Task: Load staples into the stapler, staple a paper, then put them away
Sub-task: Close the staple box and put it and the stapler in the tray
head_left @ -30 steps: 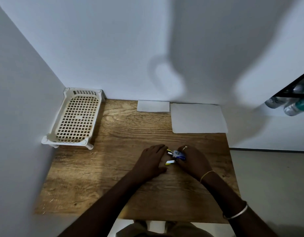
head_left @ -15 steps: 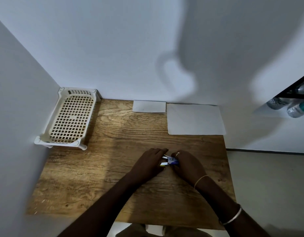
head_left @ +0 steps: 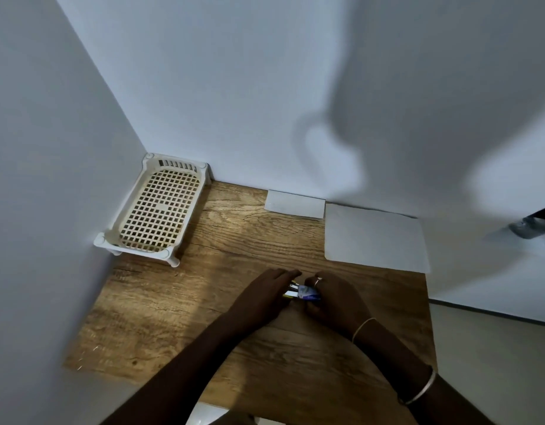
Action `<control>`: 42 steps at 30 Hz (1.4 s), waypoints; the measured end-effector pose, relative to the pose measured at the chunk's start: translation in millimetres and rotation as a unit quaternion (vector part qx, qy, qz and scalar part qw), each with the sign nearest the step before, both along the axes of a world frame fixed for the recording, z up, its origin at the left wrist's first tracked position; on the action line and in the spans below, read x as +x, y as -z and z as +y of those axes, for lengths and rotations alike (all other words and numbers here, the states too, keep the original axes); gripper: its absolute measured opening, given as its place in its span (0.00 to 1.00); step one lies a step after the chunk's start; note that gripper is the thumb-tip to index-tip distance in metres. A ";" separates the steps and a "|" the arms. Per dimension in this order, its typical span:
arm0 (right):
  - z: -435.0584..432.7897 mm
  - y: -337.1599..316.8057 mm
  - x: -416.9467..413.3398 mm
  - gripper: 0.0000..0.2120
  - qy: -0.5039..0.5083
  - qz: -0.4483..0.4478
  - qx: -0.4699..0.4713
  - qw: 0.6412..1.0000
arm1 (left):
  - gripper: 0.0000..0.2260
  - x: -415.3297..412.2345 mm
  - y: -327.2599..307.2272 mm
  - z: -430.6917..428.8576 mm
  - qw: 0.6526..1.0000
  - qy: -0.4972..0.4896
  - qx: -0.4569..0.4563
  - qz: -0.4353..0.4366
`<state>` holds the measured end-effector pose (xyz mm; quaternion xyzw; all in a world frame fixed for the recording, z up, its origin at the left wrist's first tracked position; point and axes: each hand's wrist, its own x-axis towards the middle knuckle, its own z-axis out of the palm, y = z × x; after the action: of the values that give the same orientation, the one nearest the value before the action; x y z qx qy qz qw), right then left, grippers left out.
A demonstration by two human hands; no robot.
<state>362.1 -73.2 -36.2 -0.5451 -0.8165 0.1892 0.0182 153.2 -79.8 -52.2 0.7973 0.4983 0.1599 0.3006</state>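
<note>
My two hands meet over the middle of the wooden table (head_left: 179, 320). My right hand (head_left: 335, 299) grips a small blue and white staple box (head_left: 308, 292). My left hand (head_left: 265, 299) lies against its left end, fingers over a yellow and white piece (head_left: 291, 293) that sticks out of the box; how it holds that piece is hidden. Two white papers lie at the back by the wall: a small one (head_left: 295, 204) and a larger sheet (head_left: 375, 237). No stapler shows; the hands may cover it.
A cream plastic mesh tray (head_left: 157, 210) stands in the back left corner against both walls. The table's right edge drops to a pale floor (head_left: 495, 363). Plastic bottles (head_left: 531, 225) lie on a shelf at the far right.
The camera has tilted and swung, so the scene sits lower and turned in the frame. Both hands stay together on the small box with little visible shift.
</note>
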 end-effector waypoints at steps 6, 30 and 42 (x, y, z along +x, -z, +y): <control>41.6 -18.9 -56.2 0.21 -0.060 0.020 0.038 0.997 | 0.31 -58.2 -19.7 23.8 0.998 -0.047 0.030 -0.006; 211.9 -62.4 -311.2 0.15 -0.113 0.059 0.067 0.990 | 0.18 -257.7 -55.7 137.6 0.936 -0.330 0.119 -0.001; 255.4 -20.4 -334.7 0.15 -0.101 0.006 0.045 0.994 | 0.19 -278.5 -23.9 179.3 0.948 -0.309 0.080 0.008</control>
<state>27.4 182.2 -15.8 -0.4569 -0.8751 0.1569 0.0284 -125.3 99.5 -28.3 0.6274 0.7079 0.2779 0.1674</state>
